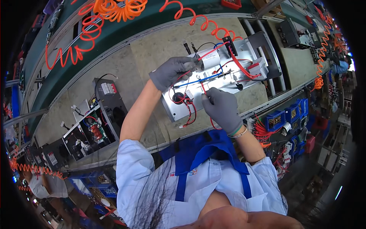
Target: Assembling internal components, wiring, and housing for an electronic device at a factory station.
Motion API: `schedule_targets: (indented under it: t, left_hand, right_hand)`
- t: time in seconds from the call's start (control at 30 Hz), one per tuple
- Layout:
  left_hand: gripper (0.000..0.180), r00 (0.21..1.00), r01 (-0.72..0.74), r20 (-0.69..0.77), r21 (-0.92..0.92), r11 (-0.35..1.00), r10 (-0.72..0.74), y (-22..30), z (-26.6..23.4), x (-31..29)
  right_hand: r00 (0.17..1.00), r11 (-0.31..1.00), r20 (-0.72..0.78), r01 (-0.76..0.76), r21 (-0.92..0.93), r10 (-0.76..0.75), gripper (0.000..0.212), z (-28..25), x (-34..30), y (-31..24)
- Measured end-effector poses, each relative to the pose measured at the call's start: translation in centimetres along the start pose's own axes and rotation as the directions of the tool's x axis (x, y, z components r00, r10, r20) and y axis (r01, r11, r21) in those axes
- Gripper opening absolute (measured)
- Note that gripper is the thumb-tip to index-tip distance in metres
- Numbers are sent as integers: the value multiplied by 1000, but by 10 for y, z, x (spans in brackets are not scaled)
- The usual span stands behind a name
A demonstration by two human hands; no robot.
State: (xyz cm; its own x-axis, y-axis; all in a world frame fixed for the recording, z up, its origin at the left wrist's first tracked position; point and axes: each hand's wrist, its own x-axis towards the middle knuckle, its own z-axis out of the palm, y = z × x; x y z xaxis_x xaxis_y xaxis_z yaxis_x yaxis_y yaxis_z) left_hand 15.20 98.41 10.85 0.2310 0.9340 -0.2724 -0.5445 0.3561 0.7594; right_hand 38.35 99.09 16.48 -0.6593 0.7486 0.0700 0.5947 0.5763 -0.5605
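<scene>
A silvery metal chassis plate (169,105) lies on the workbench in front of me, carrying a white cylindrical capacitor (210,61), a black block (230,45) and several red and blue wires. My left hand (173,71), in a grey glove, is closed beside the capacitor, its fingers pinching a thin red wire. In a matching glove, my right hand (222,108) pinches another red wire (204,88) over the plate's near middle. Between the hands runs a blue wire (196,81). The fingers partly cover the wire ends.
An opened black unit (91,129) with exposed wiring sits at the left of the bench. Orange coiled hoses (118,9) hang along the far side. Blue bins (275,120) of small parts and bundled red wires (261,131) line the near right edge. Another unit (295,34) stands far right.
</scene>
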Motion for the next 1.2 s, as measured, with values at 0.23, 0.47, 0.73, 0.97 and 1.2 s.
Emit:
schedule_targets:
  t: [0.23,0.47,0.73,0.97,1.2]
  left_hand:
    - [44,999,41,11,-40,998,-41,-5,6,4]
    - [36,988,127,-63,-162,978,-139,-6,12,-3]
    - [36,995,93,63,-196,976,-82,-15,-9,1]
    - [37,997,16,-79,-67,998,-21,-20,17,3]
    - [28,992,-2,-117,362,932,47,15,31,-1]
  right_hand:
    - [992,994,-124,-7,-110,-6,19,11,0,-6]
    - [985,995,-163,41,-86,-55,15,17,7,-15]
    - [989,992,-140,38,-124,-55,11,18,7,-19]
    - [984,982,-61,158,-106,-165,17,16,7,-17]
    - [904,901,96,425,-90,-417,20,-52,130,-5]
